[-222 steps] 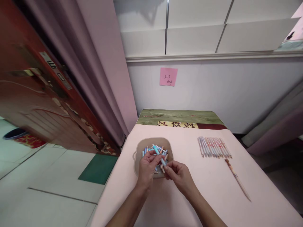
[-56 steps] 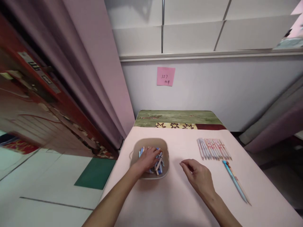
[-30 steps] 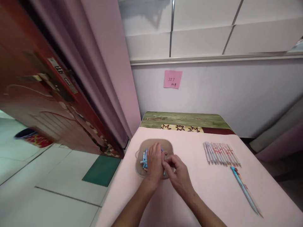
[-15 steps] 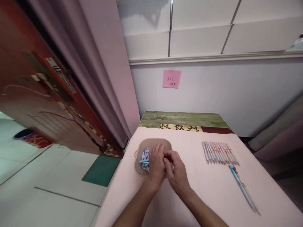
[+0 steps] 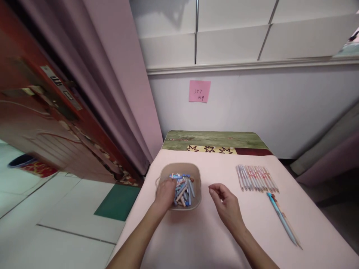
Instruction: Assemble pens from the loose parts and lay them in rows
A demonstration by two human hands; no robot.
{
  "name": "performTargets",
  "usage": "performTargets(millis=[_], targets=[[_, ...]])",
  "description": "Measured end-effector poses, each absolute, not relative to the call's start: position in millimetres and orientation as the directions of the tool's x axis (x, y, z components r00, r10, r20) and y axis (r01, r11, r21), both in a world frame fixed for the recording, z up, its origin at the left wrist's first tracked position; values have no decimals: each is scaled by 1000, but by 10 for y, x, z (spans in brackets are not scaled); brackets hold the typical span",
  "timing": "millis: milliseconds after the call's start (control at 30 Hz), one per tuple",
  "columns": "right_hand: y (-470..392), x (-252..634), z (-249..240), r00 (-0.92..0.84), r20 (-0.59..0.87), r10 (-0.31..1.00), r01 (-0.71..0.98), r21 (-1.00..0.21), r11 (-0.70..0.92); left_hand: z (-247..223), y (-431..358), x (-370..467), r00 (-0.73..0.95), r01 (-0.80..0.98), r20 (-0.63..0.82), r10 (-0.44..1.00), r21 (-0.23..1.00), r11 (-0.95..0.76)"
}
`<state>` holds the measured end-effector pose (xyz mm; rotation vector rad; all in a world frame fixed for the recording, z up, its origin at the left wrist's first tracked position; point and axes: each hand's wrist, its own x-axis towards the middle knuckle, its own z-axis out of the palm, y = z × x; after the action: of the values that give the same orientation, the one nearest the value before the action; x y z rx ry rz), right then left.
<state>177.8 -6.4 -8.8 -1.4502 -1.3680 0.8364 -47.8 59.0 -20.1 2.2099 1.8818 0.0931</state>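
Note:
My left hand reaches over the left side of a beige plastic basin, fingers curled down among loose pen parts in blue, white and brown. Its fingertips are hidden, and what they grip cannot be made out. To the right of the basin, my right hand hovers over the pink cloth with thumb and forefinger pinched together. Anything between them is too small to see. Beyond it, a row of pens lies side by side. Nearer the front, a blue pen and a brown pen lie slanted together.
Pink cloth covers most of the table, with a green patterned strip along the back against the wall. A pink note is stuck on the wall. On the left are a purple curtain and a reddish door.
The hands, together over the basin before, have parted. My left hand moved left into the pen parts; my right hand drew away to the right. The view has shifted slightly.

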Motion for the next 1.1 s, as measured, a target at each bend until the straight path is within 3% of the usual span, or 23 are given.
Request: performTargets(millis=[167,367,600,800,933,1000,1100], targets=[[-102,1739,-85,98,135,986,330,-939,95,-262,785,-304,211,925,-67,975,338,-176],[-81,1938,-160,164,137,977,352,-933,72,-166,836,-476,88,933,28,996,348,-92],[-47,1797,-171,90,122,988,348,-934,83,-284,719,-416,164,915,-84,983,384,-120],[-144,1797,-194,72,88,994,336,-940,58,-289,685,-352,134,926,-105,985,368,-86],[-183,1838,-207,91,69,994,330,-943,35,-240,642,-325,260,883,-186,948,442,-155],[-190,1826,-214,83,69,994,322,-946,39,-228,623,-335,281,868,-174,944,465,-173],[-194,1801,-239,71,71,995,329,-943,44,-201,643,-436,181,896,-114,977,428,-116]])
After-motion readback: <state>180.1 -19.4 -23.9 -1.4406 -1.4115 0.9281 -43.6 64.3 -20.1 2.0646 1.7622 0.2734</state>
